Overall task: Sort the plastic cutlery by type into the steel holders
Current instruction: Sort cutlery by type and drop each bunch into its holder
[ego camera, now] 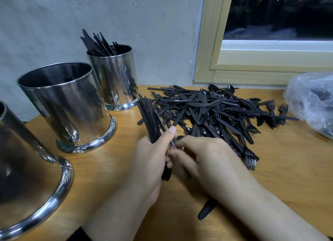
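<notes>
Your left hand [151,156] grips a bundle of black plastic knives [150,118], fingers curled round the handles, thumb up against the blades, which point up and away toward the wall. Your right hand [203,156] sits just beside it, fingers curled, pinching one more thin black piece at the bundle's edge; what type it is I cannot tell. A black handle end [207,209] pokes out under your right wrist. The loose heap of black plastic forks, knives and spoons [212,111] lies on the wooden table [288,168] beyond your hands. Three shiny steel cylinder holders stand left: far holder [115,78] holds knives, middle holder [72,105] shows fork tips inside, near holder [27,186] contents hidden. A clear plastic bag [313,102] sits at right.
</notes>
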A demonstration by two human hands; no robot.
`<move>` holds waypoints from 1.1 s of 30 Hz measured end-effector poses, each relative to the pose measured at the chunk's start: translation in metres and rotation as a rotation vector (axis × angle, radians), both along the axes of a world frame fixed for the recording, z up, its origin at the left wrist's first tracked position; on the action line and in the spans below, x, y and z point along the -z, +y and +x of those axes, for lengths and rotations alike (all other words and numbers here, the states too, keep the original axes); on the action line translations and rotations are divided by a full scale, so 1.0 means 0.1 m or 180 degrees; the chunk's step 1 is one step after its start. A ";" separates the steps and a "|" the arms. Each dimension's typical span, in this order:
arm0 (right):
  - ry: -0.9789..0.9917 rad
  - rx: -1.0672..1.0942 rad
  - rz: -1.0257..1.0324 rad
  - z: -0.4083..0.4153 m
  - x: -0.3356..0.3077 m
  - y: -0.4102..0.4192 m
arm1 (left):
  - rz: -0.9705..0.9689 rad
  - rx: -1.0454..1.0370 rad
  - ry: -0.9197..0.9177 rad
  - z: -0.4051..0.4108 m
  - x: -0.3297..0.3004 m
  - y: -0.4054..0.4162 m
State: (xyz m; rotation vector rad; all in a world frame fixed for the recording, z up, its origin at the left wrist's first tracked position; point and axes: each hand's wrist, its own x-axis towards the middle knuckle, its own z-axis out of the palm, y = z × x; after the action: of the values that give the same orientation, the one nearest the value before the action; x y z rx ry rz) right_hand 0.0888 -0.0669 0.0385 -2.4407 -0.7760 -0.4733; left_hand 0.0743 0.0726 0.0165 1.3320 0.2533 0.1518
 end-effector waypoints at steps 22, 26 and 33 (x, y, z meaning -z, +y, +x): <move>0.1233 0.0665 -0.0071 0.19 -0.04 -1.39 | 0.1483 0.0198 -0.0194 -0.16 0.00 -0.13; 0.1447 0.0616 -0.0286 0.12 -0.05 -1.34 | 0.1452 0.0220 -0.0041 -0.19 0.00 -0.30; 0.1489 0.0682 -0.0770 0.10 0.00 -1.21 | 0.1680 0.0382 -0.0031 -0.20 -0.05 -0.54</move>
State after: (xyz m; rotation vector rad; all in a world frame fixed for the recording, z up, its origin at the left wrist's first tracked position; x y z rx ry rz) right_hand 0.0993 -0.1875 0.0385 -2.7185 -0.3924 0.1307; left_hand 0.0546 0.0186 0.0218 1.8652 0.1261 0.1280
